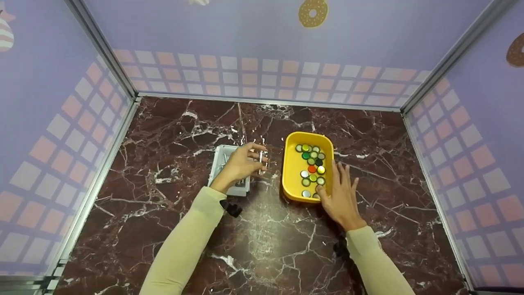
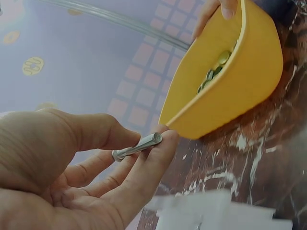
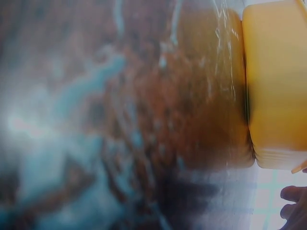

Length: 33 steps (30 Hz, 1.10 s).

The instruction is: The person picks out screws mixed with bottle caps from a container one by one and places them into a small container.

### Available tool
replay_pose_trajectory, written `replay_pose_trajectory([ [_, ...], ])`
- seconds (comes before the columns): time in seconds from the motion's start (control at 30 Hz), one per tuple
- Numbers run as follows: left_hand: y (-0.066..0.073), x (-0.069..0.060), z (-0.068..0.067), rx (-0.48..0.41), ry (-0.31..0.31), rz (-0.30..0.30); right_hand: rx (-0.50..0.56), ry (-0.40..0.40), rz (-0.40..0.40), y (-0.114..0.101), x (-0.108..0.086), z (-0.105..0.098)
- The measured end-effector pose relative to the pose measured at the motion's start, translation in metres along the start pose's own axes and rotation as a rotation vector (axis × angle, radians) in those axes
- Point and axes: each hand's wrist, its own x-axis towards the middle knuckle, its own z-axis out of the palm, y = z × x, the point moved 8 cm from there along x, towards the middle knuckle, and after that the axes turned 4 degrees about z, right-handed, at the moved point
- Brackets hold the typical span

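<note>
My left hand [image 1: 242, 162] pinches a short silver metal bolt [image 2: 139, 146] between thumb and fingertips, beside and partly over a pale grey-white tray [image 1: 238, 191]. Several metal pieces lie in that tray, partly hidden by the hand. To the right stands a yellow bin [image 1: 287, 189] with several bottle caps [image 1: 312, 155] on its floor, mostly green and silver, one red. My right hand [image 1: 340, 197] holds the bin's right wall, thumb over the rim and fingers along the outside. In the right wrist view, only a few fingertips [image 3: 290, 203] show by the bin [image 3: 276, 86].
Everything stands on a dark red marbled tabletop [image 1: 262, 246]. A bare strip of it separates the tray from the bin. Lilac panels with a checked band [image 1: 262, 71] enclose the back and both sides, joined by metal rails [image 1: 270, 100].
</note>
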Motion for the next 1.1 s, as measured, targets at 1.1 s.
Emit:
replay_pose_trajectory([
  [1.1,-0.009,-0.011,-0.079,0.273,0.029,-0.081,0.017,0.013,-0.012,0.002,-0.001,0.0],
])
